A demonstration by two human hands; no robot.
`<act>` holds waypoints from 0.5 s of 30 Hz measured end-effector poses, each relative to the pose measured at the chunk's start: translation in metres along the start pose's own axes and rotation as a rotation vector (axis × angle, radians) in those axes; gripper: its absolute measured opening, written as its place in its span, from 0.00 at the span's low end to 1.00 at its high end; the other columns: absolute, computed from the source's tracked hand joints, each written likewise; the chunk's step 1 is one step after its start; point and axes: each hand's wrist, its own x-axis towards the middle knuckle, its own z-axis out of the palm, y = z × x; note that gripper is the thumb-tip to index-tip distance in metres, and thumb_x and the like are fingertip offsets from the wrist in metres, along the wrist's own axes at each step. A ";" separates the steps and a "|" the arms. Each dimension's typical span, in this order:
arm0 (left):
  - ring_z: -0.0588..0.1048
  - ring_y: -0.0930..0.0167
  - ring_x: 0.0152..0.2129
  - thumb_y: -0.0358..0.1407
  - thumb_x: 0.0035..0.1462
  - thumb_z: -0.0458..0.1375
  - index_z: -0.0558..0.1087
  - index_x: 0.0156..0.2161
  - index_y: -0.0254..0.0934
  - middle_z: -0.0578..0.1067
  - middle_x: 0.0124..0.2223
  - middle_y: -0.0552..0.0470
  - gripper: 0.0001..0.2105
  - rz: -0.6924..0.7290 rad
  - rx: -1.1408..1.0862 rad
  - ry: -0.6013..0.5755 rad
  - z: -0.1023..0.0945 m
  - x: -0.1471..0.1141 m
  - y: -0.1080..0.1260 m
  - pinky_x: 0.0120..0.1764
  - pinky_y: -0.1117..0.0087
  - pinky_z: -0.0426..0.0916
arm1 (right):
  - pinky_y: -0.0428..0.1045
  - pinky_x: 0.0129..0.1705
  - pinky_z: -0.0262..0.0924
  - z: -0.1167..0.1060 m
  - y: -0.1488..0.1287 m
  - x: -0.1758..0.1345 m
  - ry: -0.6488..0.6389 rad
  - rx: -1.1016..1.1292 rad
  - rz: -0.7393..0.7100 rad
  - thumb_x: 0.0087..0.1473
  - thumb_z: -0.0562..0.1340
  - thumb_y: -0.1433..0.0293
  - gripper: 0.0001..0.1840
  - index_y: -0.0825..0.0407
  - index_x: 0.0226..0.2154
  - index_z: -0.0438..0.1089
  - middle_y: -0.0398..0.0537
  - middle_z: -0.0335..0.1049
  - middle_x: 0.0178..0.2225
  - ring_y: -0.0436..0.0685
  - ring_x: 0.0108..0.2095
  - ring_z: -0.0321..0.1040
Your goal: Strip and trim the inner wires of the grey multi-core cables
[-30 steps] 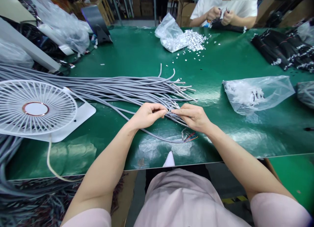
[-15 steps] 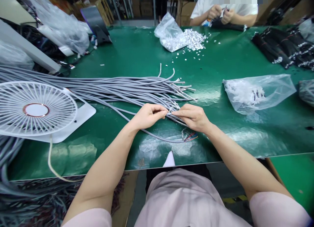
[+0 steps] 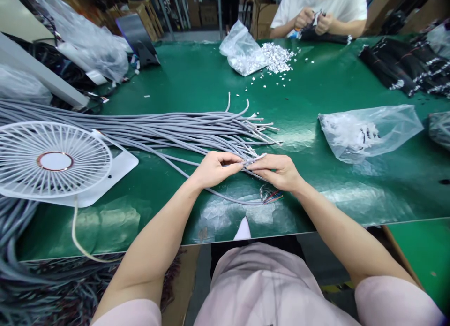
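A thick bundle of grey cables (image 3: 168,124) runs in from the left, its stripped ends fanned out near the middle of the bench. Over those ends, my left hand (image 3: 220,169) pinches one grey cable close to its stripped end. My right hand (image 3: 276,170) is closed on the pale end of the same cable, its fingertips almost touching the left ones. The fingers partly hide the exact grip. Just below my hands lies a single cable with its coloured wires (image 3: 271,196) splayed out.
A white fan (image 3: 54,162) stands at left. Clear bags (image 3: 369,131) of small white parts lie at right and, with a spilled pile (image 3: 277,57), at the back. Black cable bundles (image 3: 404,65) sit far right. A co-worker's hands (image 3: 314,21) work across the green bench (image 3: 190,77).
My hands stay together at the cable end. The pale end now points up and right between my fingers, where a thin loop showed before. The view has shifted slightly.
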 end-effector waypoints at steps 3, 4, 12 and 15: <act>0.70 0.74 0.22 0.39 0.50 0.60 0.79 0.29 0.32 0.77 0.25 0.52 0.10 -0.010 0.013 0.042 0.003 0.001 -0.001 0.26 0.76 0.62 | 0.48 0.37 0.67 0.002 -0.004 0.002 -0.034 0.038 -0.015 0.55 0.62 0.72 0.09 0.50 0.37 0.78 0.48 0.78 0.31 0.51 0.31 0.73; 0.69 0.75 0.20 0.39 0.51 0.60 0.78 0.26 0.32 0.76 0.23 0.53 0.11 -0.012 0.021 0.071 0.004 0.002 -0.001 0.25 0.76 0.61 | 0.48 0.36 0.66 0.002 -0.007 0.002 -0.054 0.061 -0.022 0.55 0.62 0.72 0.09 0.51 0.36 0.78 0.48 0.77 0.30 0.51 0.30 0.72; 0.62 0.79 0.14 0.44 0.53 0.58 0.74 0.21 0.33 0.70 0.18 0.54 0.17 -0.106 -0.146 0.283 0.007 0.005 -0.006 0.19 0.77 0.55 | 0.43 0.27 0.58 -0.007 -0.038 -0.002 -0.107 0.229 0.152 0.53 0.64 0.72 0.05 0.55 0.32 0.77 0.45 0.72 0.26 0.47 0.25 0.65; 0.63 0.79 0.14 0.43 0.52 0.60 0.73 0.20 0.32 0.72 0.19 0.52 0.17 -0.107 -0.201 0.302 0.006 0.006 -0.005 0.19 0.77 0.56 | 0.43 0.23 0.50 0.004 -0.038 0.004 0.142 0.061 0.326 0.49 0.67 0.68 0.06 0.55 0.30 0.74 0.37 0.61 0.19 0.45 0.20 0.54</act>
